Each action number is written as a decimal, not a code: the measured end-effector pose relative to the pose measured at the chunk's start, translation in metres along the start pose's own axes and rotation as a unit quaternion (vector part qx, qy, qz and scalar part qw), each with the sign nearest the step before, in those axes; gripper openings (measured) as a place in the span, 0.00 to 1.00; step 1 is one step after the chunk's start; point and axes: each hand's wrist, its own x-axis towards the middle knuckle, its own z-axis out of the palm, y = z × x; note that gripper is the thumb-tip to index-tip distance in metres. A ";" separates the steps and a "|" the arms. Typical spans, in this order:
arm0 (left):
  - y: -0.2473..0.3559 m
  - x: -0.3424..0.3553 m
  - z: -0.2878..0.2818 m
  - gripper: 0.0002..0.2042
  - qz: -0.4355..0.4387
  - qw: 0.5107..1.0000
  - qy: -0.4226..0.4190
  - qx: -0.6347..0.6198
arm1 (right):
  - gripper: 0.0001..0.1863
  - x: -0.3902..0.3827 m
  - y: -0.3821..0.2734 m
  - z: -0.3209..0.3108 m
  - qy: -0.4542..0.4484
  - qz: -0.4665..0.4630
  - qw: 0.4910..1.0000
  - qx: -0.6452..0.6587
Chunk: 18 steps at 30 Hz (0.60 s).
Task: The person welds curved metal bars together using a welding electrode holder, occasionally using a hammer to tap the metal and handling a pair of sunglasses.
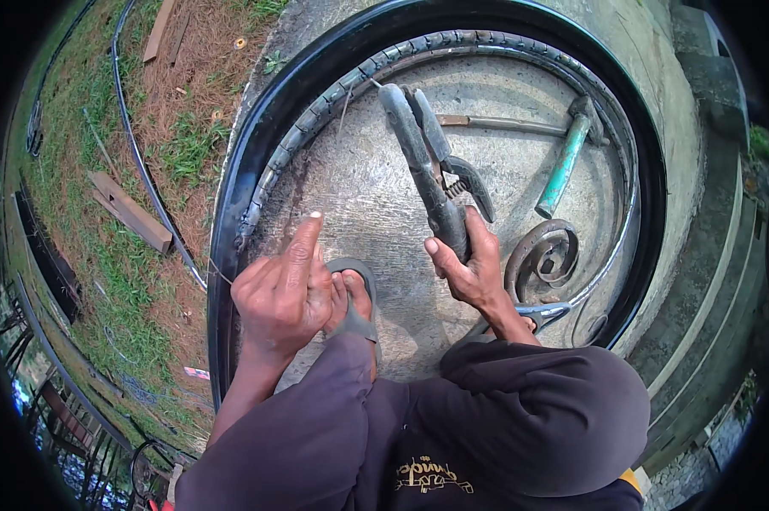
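Note:
My right hand (478, 268) grips the dark handle of a welding electrode holder (414, 149), its lever and spring facing right. A short thin rod end sticks out at the holder's tip, close to the notched, curved metal bar (303, 119). That bar arcs inside a large glossy black hoop (231, 196) lying on the concrete. My left hand (284, 294) hovers over the hoop's left side, index finger stretched forward and the others curled in. A thin wire-like line shows at its left edge; whether the curled fingers hold it is hidden.
Inside the hoop lie a hammer with a green handle (565, 166), a long metal rod (503, 124) and a spiral-bent iron piece (542, 260). My sandalled foot (354, 298) rests on the slab (384, 230). Grass, wood pieces (131, 211) and a long bent strip (137, 149) lie left.

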 end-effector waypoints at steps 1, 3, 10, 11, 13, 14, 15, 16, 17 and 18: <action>0.000 0.000 0.004 0.17 0.009 1.000 -0.014 0.007 | 0.20 0.003 -0.001 0.000 0.007 -0.010 1.000 0.014; -0.003 -0.001 0.016 0.18 0.034 0.999 0.001 0.010 | 0.19 0.006 0.004 0.001 0.006 0.006 1.000 0.023; -0.003 -0.002 0.020 0.19 0.028 0.999 -0.020 0.040 | 0.18 0.011 0.016 0.008 -0.001 0.004 1.000 0.021; -0.002 -0.003 0.022 0.19 0.027 0.999 -0.020 0.038 | 0.18 0.012 0.017 0.009 -0.001 0.004 1.000 0.030; 0.000 -0.002 0.023 0.20 0.024 0.999 -0.027 0.041 | 0.18 0.015 0.018 0.011 0.001 0.002 0.999 0.048; 0.001 -0.001 0.022 0.20 0.021 0.998 -0.033 0.045 | 0.18 0.017 0.018 0.011 0.002 0.002 0.999 0.049; 0.003 0.000 0.021 0.20 0.019 0.998 -0.039 0.049 | 0.18 0.018 0.017 0.012 0.003 0.002 0.999 0.050; 0.003 0.000 0.022 0.20 0.022 0.998 -0.034 0.045 | 0.18 0.019 0.017 0.012 0.004 0.002 0.999 0.050; 0.003 0.000 0.023 0.20 0.025 0.998 -0.029 0.042 | 0.17 0.020 0.015 0.012 -0.003 0.010 0.998 0.061; 0.004 0.000 0.023 0.21 0.028 0.999 -0.024 0.038 | 0.17 0.021 0.013 0.011 -0.011 0.018 0.997 0.072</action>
